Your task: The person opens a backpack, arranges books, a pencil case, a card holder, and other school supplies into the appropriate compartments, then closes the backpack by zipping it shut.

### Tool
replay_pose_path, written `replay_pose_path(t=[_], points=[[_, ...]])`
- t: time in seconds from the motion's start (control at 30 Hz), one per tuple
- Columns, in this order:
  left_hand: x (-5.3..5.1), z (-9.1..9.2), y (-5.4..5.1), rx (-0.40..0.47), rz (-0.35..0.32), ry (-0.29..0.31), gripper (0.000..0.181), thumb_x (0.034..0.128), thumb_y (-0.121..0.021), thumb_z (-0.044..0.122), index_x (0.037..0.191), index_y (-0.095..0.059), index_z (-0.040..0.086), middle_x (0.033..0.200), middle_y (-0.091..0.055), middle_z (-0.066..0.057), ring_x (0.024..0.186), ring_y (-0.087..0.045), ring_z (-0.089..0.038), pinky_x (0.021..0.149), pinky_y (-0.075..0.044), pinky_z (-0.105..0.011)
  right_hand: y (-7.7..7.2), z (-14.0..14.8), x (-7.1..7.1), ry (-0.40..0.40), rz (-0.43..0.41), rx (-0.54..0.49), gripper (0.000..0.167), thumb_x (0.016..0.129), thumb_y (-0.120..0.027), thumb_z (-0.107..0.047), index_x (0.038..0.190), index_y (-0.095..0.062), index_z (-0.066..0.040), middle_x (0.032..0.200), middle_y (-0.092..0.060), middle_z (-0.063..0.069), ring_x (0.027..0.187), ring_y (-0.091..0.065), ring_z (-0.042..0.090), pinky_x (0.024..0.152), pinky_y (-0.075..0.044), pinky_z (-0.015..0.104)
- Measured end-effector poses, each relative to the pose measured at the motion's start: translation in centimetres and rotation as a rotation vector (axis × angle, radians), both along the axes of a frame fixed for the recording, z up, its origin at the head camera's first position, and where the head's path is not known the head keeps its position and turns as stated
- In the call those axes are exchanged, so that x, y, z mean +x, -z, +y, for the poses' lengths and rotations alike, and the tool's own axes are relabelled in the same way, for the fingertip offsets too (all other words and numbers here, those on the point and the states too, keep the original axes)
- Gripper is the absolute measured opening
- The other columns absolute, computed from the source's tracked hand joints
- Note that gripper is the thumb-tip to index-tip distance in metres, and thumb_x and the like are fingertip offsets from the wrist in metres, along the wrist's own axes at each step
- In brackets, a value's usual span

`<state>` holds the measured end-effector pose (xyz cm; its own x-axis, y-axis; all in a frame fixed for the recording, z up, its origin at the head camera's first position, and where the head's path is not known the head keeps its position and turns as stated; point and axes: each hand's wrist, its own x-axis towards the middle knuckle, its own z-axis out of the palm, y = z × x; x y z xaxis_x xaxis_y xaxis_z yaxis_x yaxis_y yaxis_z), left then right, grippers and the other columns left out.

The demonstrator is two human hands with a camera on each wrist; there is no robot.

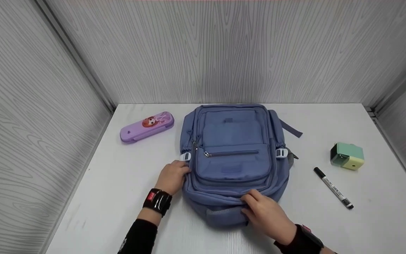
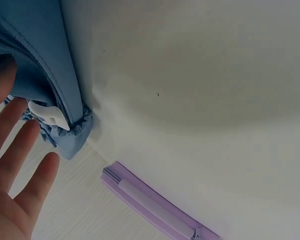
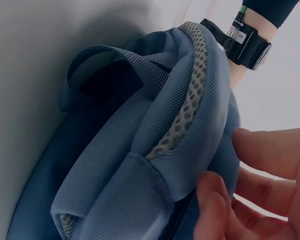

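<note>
We have a blue backpack (image 1: pixel 231 132) lying flat mid-bench (image 1: pixel 100 197), zipped front pocket up. Left hand (image 1: pixel 172 176) rests on its left side, just below a white buckle (image 1: pixel 185 156); the left wrist view gives its fingers (image 2: pixel 40 182) spread, nearly straight, gripping nothing, so we read it as steadying the bag. Right hand (image 1: pixel 266 215) is at the near end with fingers bent, thumb and fingers only slightly parted; we judge it pinches a fold of fabric there, likely because that edge is soft and easy to take hold of. Right wrist view has a mesh-edged padded strap (image 3: pixel 185 107) and a webbing loop (image 3: pixel 102 52) bunched beside that hand; we'd flag both as snag risks. A loose strap end (image 1: pixel 291 128) sticks out at the far right. Around: purple pencil case (image 1: pixel 147 127) to the left, black-capped marker (image 1: pixel 333 187) and green-and-yellow box (image 1: pixel 347 156) to the right, all apart from the bag, none blocking either hand. Underside of the bag we can't see.
</note>
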<state>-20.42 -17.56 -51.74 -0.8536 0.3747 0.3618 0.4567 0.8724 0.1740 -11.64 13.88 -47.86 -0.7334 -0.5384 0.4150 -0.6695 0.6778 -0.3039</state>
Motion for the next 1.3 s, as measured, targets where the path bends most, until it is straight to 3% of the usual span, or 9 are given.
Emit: replay_pose_path(t=[0.13,0.33,0.57,0.73,1.03,1.17,1.3], points=[[0.7,0.9,0.6,-0.048,0.059,0.03,0.015,0.0735,-0.071,0.0,0.081,-0.076,0.012,0.091,-0.069,-0.003,0.087,-0.065,-0.024,0.071,-0.053,-0.04,0.5,1.2,-0.7,0.011,-0.001,-0.049,0.026,0.076,-0.08,-0.004,0.091,-0.061,-0.013,0.088,-0.055,-0.005,0.074,-0.057,0.007,0.067,-0.051,0.027],[2.5,3.2,1.1,-0.101,0.122,0.074,0.009,0.0744,-0.069,0.003,0.074,-0.074,0.011,0.082,-0.062,-0.001,0.078,-0.06,-0.021,0.065,-0.049,-0.036,1.1,4.0,-1.8,0.039,0.01,-0.106,0.033,0.071,-0.079,0.008,0.087,-0.059,-0.013,0.088,-0.054,-0.006,0.077,-0.057,0.005,0.068,-0.052,0.026],[4.6,6.8,1.0,-0.169,0.104,0.163,0.013,0.0673,-0.069,0.0,0.07,-0.073,0.012,0.074,-0.061,0.003,0.073,-0.057,-0.017,0.063,-0.045,-0.031,1.6,7.1,-3.4,0.175,0.011,-0.14,0.035,0.067,-0.077,0.017,0.083,-0.062,-0.011,0.09,-0.058,-0.002,0.083,-0.062,0.013,0.071,-0.054,0.03],[5.6,9.4,0.8,-0.229,0.084,0.18,0.01,0.0662,-0.073,0.004,0.072,-0.074,0.013,0.076,-0.062,0.005,0.072,-0.054,-0.015,0.063,-0.042,-0.027,2.2,8.7,-5.0,0.269,0.013,-0.148,0.031,0.067,-0.076,0.018,0.081,-0.063,-0.007,0.088,-0.061,0.003,0.08,-0.063,0.018,0.07,-0.054,0.036],[6.9,14.1,0.7,-0.332,0.178,0.197,0.006,0.0719,-0.073,0.012,0.072,-0.074,0.017,0.077,-0.063,0.006,0.073,-0.055,-0.012,0.065,-0.042,-0.024,2.9,11.1,-9.0,0.31,-0.027,-0.162,0.024,0.074,-0.069,0.018,0.081,-0.06,-0.003,0.086,-0.065,0.011,0.078,-0.063,0.025,0.069,-0.051,0.04],[7.3,15.3,0.6,-0.352,0.152,0.207,0.006,0.0746,-0.071,0.012,0.076,-0.075,0.017,0.081,-0.063,0.006,0.075,-0.055,-0.011,0.067,-0.043,-0.023,2.9,11.8,-10.0,0.302,-0.041,-0.162,0.024,0.074,-0.068,0.019,0.081,-0.06,-0.003,0.084,-0.065,0.012,0.077,-0.064,0.027,0.069,-0.051,0.041],[7.3,14.7,0.1,-0.322,0.071,0.2,0.01,0.075,-0.072,0.01,0.08,-0.076,0.017,0.084,-0.064,0.006,0.078,-0.056,-0.011,0.068,-0.045,-0.023,2.7,11.9,-9.8,0.282,-0.028,-0.144,0.024,0.075,-0.067,0.019,0.085,-0.061,-0.002,0.088,-0.067,0.014,0.083,-0.065,0.03,0.073,-0.052,0.044]])
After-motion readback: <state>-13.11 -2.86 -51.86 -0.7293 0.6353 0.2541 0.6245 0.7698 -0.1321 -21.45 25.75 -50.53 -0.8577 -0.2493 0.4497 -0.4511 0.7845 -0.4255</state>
